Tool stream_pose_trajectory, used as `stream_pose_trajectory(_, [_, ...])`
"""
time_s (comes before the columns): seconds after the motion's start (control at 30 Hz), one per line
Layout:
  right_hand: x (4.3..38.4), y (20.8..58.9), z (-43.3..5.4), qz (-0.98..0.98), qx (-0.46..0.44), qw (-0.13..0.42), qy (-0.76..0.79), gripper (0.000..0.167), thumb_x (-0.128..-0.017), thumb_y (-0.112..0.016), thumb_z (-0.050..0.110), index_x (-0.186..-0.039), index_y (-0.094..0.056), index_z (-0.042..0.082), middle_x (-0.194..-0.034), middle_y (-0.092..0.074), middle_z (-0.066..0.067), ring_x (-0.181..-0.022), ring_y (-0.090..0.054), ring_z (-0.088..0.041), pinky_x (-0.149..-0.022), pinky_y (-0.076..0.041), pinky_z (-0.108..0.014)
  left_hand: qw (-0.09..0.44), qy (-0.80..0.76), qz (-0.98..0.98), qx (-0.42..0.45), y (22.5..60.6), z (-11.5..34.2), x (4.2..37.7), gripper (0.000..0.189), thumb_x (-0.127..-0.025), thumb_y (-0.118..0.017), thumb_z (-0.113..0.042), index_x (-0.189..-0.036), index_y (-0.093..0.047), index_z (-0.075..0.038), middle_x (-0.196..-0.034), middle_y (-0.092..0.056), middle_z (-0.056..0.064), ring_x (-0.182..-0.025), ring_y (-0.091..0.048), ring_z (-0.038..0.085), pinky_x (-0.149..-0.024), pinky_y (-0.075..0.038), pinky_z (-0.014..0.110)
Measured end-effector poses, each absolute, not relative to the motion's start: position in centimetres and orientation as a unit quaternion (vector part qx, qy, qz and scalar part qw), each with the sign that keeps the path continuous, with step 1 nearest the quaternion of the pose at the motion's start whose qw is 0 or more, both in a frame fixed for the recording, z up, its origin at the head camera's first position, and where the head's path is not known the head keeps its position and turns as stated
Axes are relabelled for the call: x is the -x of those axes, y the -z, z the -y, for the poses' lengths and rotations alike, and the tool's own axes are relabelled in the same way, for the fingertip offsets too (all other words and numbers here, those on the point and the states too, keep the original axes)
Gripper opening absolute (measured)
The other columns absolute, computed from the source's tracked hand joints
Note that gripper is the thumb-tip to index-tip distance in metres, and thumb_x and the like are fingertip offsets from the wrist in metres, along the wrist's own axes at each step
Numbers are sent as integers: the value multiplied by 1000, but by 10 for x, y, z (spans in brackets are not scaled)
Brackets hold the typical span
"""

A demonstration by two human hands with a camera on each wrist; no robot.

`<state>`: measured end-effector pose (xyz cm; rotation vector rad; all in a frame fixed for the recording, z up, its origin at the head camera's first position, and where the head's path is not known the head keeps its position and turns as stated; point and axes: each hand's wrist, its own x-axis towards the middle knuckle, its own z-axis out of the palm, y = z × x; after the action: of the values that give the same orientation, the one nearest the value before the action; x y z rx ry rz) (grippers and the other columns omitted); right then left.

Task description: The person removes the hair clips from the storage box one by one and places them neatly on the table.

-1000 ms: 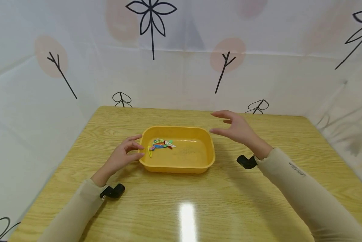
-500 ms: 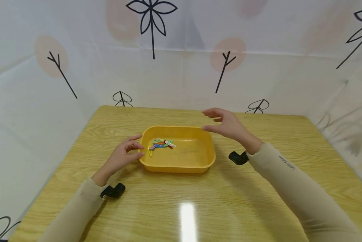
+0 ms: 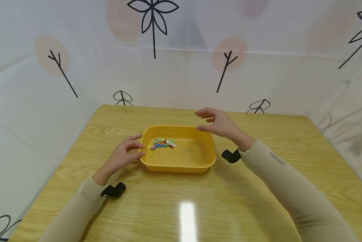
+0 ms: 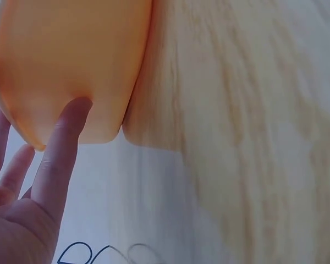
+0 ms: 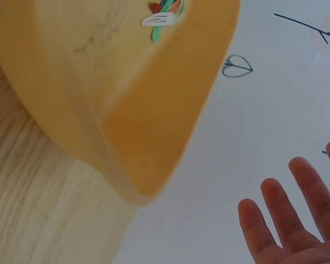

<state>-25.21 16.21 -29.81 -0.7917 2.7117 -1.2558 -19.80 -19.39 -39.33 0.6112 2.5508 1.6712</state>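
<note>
Glossy wood-grain table [image 3: 150, 205] bearing a smooth, rounded yellow basin [image 3: 193, 153].
The left hand [image 3: 120, 157], fingers loosely parted and gripping nothing, touches the basin's left end; fingertip contact at the rim is hard to judge. Slim colourful clips [image 3: 161, 145] lie heaped leftward inside, with room to their right. The right hand [image 3: 219, 124], empty, thumb and fingers spread wide, hangs by the far right rim; behind, creased printed cloth [image 3: 181, 77].

Two hands [image 3: 120, 157] [image 3: 224, 125], one basin [image 3: 193, 156], several clips [image 3: 161, 145]
</note>
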Motion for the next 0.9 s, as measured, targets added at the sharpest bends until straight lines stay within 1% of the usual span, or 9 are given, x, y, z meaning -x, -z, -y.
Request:
stream_pose_trajectory(0.2, [255, 299, -151, -872, 273, 28, 405, 47, -81, -74, 19, -124, -57, 7, -124, -56, -11, -113, -51, -27, -97, -40, -45, 14, -540, -817, -202, 395, 192, 198, 22, -85, -70, -13, -100, -64, 1, -144, -36, 9, -112, -50, 30, -101, -35, 50])
stream_pose_trajectory(0.47, [262, 306, -133, -861, 297, 42, 411, 44, -82, -74, 17, -122, -58, 7, -122, -57, -10, -110, -52, -25, -96, -42, -43, 18, -534, -823, -192, 393, 193, 197, 25, -85, -70, -17, -101, -64, 1, -144, -36, 6, -113, -51, 28, -102, -34, 47])
stream_pose_trajectory(0.73, [266, 317, -112, -850, 315, 69, 418, 41, -83, -72, 12, -121, -58, 6, -121, -57, -11, -111, -52, -31, -96, -42, -45, 17, -533, -824, -189, 393, 194, 196, 27, -85, -70, -18, -102, -64, 2, -144, -36, 5, -113, -51, 28, -101, -36, 46])
stream_pose_trajectory(0.9, [269, 325, -106, -841, 327, 96, 419, 41, -83, -71, 11, -121, -58, 4, -120, -57, -16, -111, -52, -33, -96, -41, -47, 19, -536, -822, -191, 393, 193, 196, 27, -85, -70, -17, -103, -64, 2, -144, -36, 5, -113, -51, 27, -101, -36, 46])
